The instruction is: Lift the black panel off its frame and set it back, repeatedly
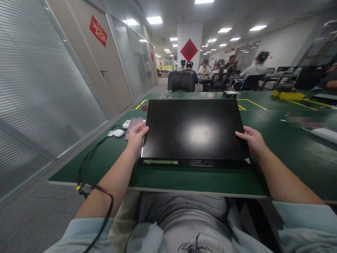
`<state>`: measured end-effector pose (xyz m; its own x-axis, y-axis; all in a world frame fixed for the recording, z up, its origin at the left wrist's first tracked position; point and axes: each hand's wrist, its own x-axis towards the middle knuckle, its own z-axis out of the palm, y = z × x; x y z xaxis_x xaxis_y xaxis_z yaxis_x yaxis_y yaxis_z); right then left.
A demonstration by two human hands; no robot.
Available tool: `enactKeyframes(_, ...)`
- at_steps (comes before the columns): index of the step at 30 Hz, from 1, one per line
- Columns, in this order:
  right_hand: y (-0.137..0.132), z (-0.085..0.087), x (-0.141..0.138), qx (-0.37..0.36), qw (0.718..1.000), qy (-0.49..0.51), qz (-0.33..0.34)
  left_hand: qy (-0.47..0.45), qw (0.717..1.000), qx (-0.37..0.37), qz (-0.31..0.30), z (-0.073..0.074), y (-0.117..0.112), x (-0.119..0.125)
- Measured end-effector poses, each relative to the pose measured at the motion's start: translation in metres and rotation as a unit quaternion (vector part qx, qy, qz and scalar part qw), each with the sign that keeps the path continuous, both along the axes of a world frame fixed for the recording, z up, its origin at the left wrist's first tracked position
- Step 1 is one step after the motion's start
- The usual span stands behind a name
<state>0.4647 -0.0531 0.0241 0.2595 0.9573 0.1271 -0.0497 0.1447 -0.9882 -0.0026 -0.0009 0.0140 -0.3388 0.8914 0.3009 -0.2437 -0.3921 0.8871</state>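
Note:
A large black flat display panel (193,131) lies on the green table (200,182) in front of me, with a strip of circuit board along its near edge. My left hand (137,137) grips the panel's left edge, fingers curled over it. My right hand (252,140) grips the right edge in the same way. A black cord runs from my left wrist up across the table.
A phone (133,126) and two white earbud cases (118,133) lie left of the panel. A small clear cup (169,93), a black box (230,94) and a yellow item (289,95) sit farther back. Several people sit at desks behind black chairs (181,81).

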Motion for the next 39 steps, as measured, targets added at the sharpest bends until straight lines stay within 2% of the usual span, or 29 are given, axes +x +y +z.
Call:
enactKeyframes(16, 0.011, -0.009, 0.012, 0.049, 0.998, -0.023, -0.032, -0.001, 0.999, -0.01, -0.044, 0.005, -0.008, 0.006)
enactKeyframes(27, 0.014, -0.016, 0.015, -0.001, 0.998, -0.035, -0.056, 0.056, 0.997, -0.042, -0.042, 0.002, -0.007, 0.006)
enactKeyframes(39, 0.019, -0.021, 0.024, -0.027, 0.984, -0.169, -0.05, 0.108, 0.992, -0.062, -0.023, 0.0, -0.006, 0.006)
